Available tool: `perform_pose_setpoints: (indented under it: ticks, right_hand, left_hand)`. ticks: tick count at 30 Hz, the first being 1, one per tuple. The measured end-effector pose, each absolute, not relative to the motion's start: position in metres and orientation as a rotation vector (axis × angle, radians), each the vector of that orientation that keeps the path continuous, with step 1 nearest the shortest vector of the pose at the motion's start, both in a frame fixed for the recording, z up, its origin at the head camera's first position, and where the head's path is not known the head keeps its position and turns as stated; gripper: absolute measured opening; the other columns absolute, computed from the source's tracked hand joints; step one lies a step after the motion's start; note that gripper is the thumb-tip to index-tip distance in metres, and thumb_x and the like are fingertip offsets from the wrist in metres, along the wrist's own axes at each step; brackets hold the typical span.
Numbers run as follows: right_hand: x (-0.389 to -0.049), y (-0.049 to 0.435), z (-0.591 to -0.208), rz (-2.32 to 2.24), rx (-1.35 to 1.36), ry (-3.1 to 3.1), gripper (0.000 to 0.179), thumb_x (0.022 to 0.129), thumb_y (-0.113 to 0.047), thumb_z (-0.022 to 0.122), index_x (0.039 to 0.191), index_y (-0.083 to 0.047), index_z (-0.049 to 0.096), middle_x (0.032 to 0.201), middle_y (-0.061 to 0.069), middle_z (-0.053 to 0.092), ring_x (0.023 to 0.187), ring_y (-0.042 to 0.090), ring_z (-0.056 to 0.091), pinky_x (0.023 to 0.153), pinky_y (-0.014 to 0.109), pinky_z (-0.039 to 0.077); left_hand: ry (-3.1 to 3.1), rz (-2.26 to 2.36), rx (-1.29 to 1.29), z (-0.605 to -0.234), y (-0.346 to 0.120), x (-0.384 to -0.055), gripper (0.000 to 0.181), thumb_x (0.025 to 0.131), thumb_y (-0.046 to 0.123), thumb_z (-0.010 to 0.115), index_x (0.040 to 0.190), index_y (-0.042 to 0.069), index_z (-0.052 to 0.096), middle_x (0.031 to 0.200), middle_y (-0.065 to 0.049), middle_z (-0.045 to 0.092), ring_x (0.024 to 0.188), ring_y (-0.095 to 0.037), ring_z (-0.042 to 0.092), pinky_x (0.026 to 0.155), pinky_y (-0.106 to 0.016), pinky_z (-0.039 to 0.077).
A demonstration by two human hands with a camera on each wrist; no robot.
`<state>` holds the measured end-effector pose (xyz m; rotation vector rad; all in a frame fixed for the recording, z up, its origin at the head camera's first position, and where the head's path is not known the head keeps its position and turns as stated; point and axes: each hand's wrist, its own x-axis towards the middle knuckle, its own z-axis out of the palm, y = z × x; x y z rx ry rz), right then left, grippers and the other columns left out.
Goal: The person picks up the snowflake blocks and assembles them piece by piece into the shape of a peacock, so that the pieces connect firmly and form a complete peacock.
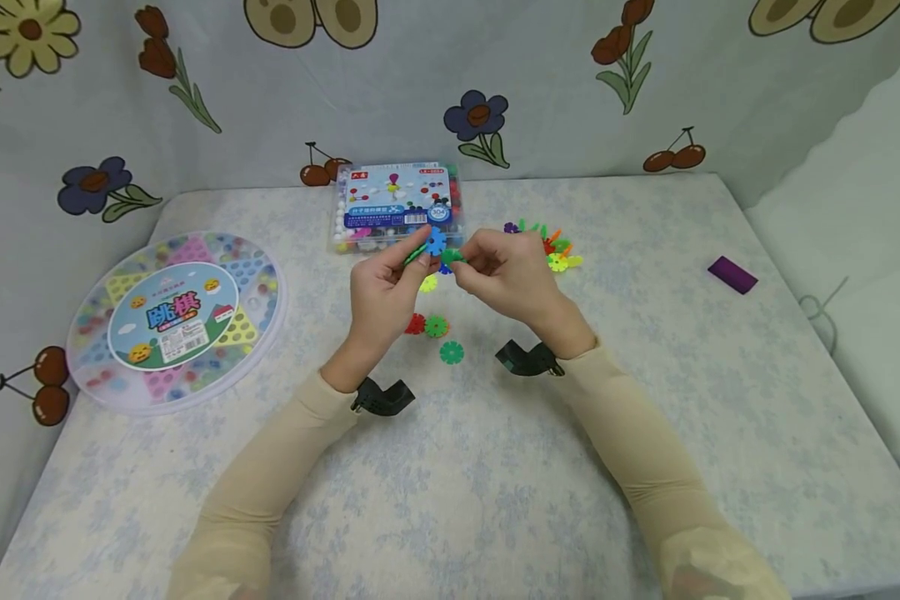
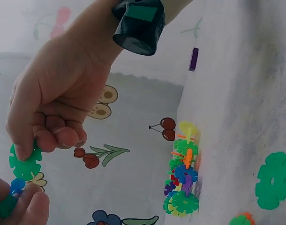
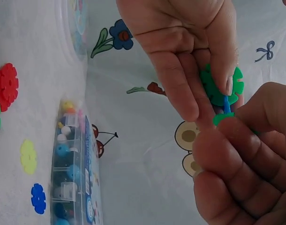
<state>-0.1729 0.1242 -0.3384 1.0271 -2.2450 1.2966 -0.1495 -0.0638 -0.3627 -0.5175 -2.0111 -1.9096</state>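
Over the middle of the table, my left hand (image 1: 382, 292) pinches a green notched disc (image 3: 222, 86) between thumb and fingers. A blue notched disc (image 1: 436, 241) is joined to it, seen edge-on in the right wrist view. My right hand (image 1: 513, 275) pinches another green notched disc (image 1: 452, 257), whose edge meets the blue one; how deep they interlock is hidden by the fingers. Below the hands lie a yellow disc (image 1: 428, 283), a red disc (image 1: 416, 324), a green disc (image 1: 437, 326) over an orange one, and a separate green disc (image 1: 452, 352). A loose blue disc (image 3: 38, 198) lies near the yellow one.
A clear box of beads (image 1: 397, 200) stands at the back, behind the hands. To the left is a round game case (image 1: 270, 358). A pile of coloured discs (image 1: 558, 260) lies beyond the right hand. A purple block (image 1: 732, 275) rests far right.
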Motion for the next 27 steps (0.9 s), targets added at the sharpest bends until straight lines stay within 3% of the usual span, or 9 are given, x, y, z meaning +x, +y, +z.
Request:
perform_pose_setpoints:
  ticks: [5,9,13,16,18,20,23,26,27]
  right_hand:
    - [-0.1724,0.1217,-0.3410,1.246,1.036,-2.244,0.008,0.082,0.005,0.069,0.076,0.001,0.070,0.062,0.009,0.067,0.049,0.011,0.056,0.050,0.018,0.043]
    - [-0.1725,0.1209,-0.3418,1.232,1.030,-2.238,0.008,0.083,0.004,0.069,0.075,0.001,0.069,0.061,0.009,0.067,0.049,0.012,0.055,0.050,0.019,0.043]
    - [-0.1719,0.1210,-0.3418,1.177,1.031,-2.261,0.008,0.083,0.004,0.068,0.076,0.001,0.069,0.062,0.009,0.067,0.051,0.014,0.057,0.052,0.021,0.047]
    - [-0.1702,0.1215,-0.3410,1.101,1.047,-2.285,0.009,0.083,0.004,0.067,0.075,0.001,0.068,0.061,0.009,0.064,0.051,0.013,0.054,0.053,0.023,0.047]
    - [-0.1692,0.1215,-0.3402,1.060,1.054,-2.291,0.009,0.083,0.003,0.066,0.075,0.000,0.067,0.059,0.009,0.061,0.050,0.013,0.050,0.051,0.024,0.045]
    - [-0.1685,0.1211,-0.3395,1.039,1.060,-2.296,0.010,0.083,0.003,0.066,0.074,0.000,0.066,0.058,0.009,0.058,0.050,0.014,0.048,0.050,0.025,0.043]
    - [-0.1684,0.1201,-0.3399,1.034,1.053,-2.300,0.010,0.084,0.004,0.065,0.074,0.000,0.066,0.058,0.009,0.058,0.049,0.015,0.048,0.050,0.025,0.042]
    - [-0.1678,0.1182,-0.3414,1.035,1.046,-2.293,0.010,0.085,0.004,0.066,0.075,0.001,0.067,0.060,0.010,0.062,0.049,0.016,0.053,0.051,0.026,0.047]
    - [-0.1674,0.1175,-0.3419,1.032,1.045,-2.292,0.010,0.085,0.005,0.067,0.076,0.002,0.068,0.061,0.010,0.063,0.049,0.016,0.054,0.051,0.026,0.048]
  left_hand:
    - [-2.009,-1.890,-0.455,-0.3626,-0.0629,-0.1480,0.032,0.099,-0.002,0.058,0.130,-0.010,0.063,0.126,-0.027,0.069,0.086,0.010,0.072,0.045,-0.015,0.027]
    - [-2.050,-1.917,-0.428,-0.3602,-0.0639,-0.1476,0.038,0.100,0.000,0.058,0.137,-0.008,0.058,0.135,-0.024,0.064,0.085,0.007,0.073,0.049,-0.012,0.035]
    - [-2.122,-1.925,-0.393,-0.3570,-0.0659,-0.1471,0.042,0.099,0.003,0.060,0.141,-0.004,0.056,0.127,-0.026,0.068,0.064,0.004,0.067,0.044,-0.014,0.030]
    - [-2.186,-1.866,-0.373,-0.3561,-0.0663,-0.1474,0.040,0.098,0.006,0.062,0.138,0.000,0.061,0.119,-0.026,0.071,0.043,0.001,0.044,0.041,-0.019,0.021]
    - [-2.217,-1.813,-0.367,-0.3565,-0.0660,-0.1480,0.038,0.098,0.007,0.063,0.135,0.002,0.064,0.097,-0.028,0.075,0.038,-0.002,0.032,0.041,-0.019,0.020]
    - [-2.224,-1.765,-0.371,-0.3568,-0.0650,-0.1480,0.037,0.097,0.008,0.065,0.133,0.002,0.066,0.101,-0.026,0.076,0.038,-0.004,0.024,0.041,-0.018,0.020]
    - [-2.229,-1.715,-0.400,-0.3572,-0.0638,-0.1472,0.037,0.096,0.007,0.065,0.133,0.001,0.066,0.103,-0.025,0.076,0.037,-0.004,0.027,0.041,-0.018,0.021]
    - [-2.224,-1.688,-0.434,-0.3573,-0.0628,-0.1461,0.037,0.096,0.006,0.065,0.132,-0.002,0.066,0.125,-0.020,0.071,0.037,-0.002,0.033,0.041,-0.017,0.022]
    - [-2.225,-1.682,-0.439,-0.3581,-0.0626,-0.1461,0.036,0.096,0.006,0.064,0.132,-0.002,0.066,0.116,-0.021,0.075,0.037,-0.002,0.031,0.041,-0.017,0.021]
